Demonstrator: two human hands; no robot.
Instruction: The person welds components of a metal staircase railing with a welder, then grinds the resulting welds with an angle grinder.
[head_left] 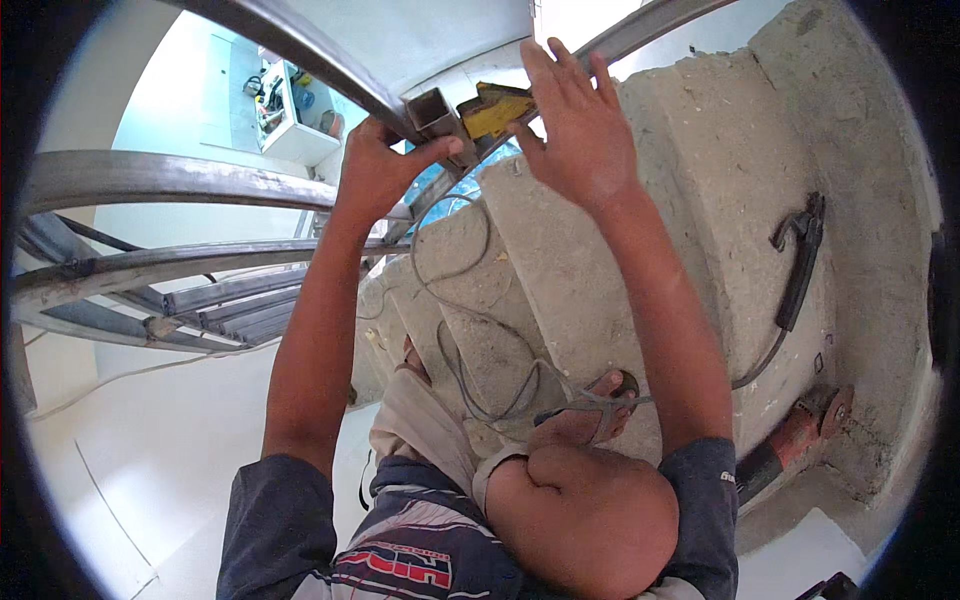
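My left hand (385, 172) is closed on a short square steel tube (436, 115), its thumb pressed along the side and its fingers partly hidden behind. The tube's hollow end faces up, where it meets the metal railing (310, 60). Right beside it sits a yellow angular piece with dark edges (497, 113), which looks like a welding magnet. My right hand (585, 140) is open, fingers stretched upward near the upper rail. Its thumb tip is close to the yellow piece; whether they touch I cannot tell.
Rough concrete steps (560, 240) descend to the left under me. A welding electrode holder (800, 265) lies on a step at right, its cable (500, 320) looping across the stairs. Below it rests a red angle grinder (800, 437). Curved steel rails (180, 180) run along the left.
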